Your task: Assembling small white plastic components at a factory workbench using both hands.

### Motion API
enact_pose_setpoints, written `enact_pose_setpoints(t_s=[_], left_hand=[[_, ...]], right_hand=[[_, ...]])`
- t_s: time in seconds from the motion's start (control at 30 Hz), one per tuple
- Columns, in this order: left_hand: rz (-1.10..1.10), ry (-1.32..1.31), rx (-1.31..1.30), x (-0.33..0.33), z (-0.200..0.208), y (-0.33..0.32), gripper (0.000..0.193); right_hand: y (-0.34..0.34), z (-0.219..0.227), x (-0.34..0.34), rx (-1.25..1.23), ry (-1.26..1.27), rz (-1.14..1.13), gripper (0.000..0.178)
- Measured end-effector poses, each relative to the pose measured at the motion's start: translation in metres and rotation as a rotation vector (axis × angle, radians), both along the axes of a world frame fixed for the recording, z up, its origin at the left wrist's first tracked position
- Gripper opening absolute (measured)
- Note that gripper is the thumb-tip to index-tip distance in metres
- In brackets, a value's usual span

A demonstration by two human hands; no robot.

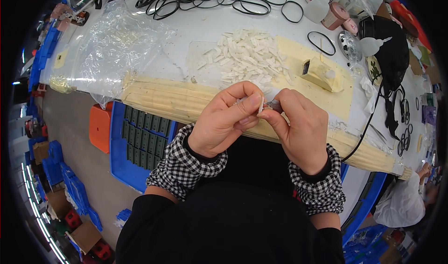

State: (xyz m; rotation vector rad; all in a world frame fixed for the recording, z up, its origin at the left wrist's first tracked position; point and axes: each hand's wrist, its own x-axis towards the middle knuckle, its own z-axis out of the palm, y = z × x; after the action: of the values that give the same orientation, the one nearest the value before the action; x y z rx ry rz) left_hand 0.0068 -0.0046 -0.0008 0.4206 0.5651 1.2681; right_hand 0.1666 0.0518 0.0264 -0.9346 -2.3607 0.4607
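Observation:
My left hand (223, 119) is closed, pinching a small white plastic strip (261, 105) between thumb and fingers. Beside it, my right hand (305, 128) grips a small grey metal blade (274, 106) close to the strip; the fingers cover most of the blade, so its full shape is hidden. Both hands meet above the table's padded front edge. Just beyond them lies a heap of similar white plastic strips (249, 54), partly on a clear sheet and partly on a yellow sheet (291, 54).
A yellow taped block (323, 75) sits right of the heap. Black rubber rings (252, 5) cover the far table. Crumpled clear plastic (121, 45) lies left. A black cable (368, 124) hangs over the edge at right. Below left are a blue crate (119, 142) and an orange stool (99, 128).

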Motion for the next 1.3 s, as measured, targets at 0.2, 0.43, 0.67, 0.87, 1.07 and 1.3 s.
enact_pose_setpoints(t_s=[0.2, 0.43, 0.67, 0.87, 1.07, 1.3], left_hand=[[-0.004, -0.006, 0.002, -0.0006, -0.0021, -0.0005, 0.015], [-0.009, -0.008, -0.007, -0.0001, -0.0008, -0.0002, 0.012], [-0.056, -0.131, -0.005, 0.0011, -0.0053, 0.0002, 0.011], [-0.074, -0.147, 0.017, 0.0007, -0.008, 0.0009, 0.011], [-0.051, -0.112, 0.006, 0.0014, -0.0052, 0.0001, 0.011], [-0.049, -0.118, -0.019, 0.0017, -0.0021, 0.0008, 0.012]], right_hand=[[-0.0002, 0.0003, 0.001, -0.003, -0.033, 0.013, 0.03], [-0.001, 0.0012, 0.0014, -0.003, -0.032, 0.01, 0.03], [-0.0011, 0.0009, 0.002, -0.039, -0.01, 0.02, 0.03], [-0.0013, 0.0012, 0.0023, -0.065, -0.005, 0.02, 0.03], [-0.0016, 0.0038, 0.0029, -0.068, -0.041, 0.034, 0.03], [0.0004, 0.0022, 0.0037, -0.167, 0.059, 0.054, 0.03]])
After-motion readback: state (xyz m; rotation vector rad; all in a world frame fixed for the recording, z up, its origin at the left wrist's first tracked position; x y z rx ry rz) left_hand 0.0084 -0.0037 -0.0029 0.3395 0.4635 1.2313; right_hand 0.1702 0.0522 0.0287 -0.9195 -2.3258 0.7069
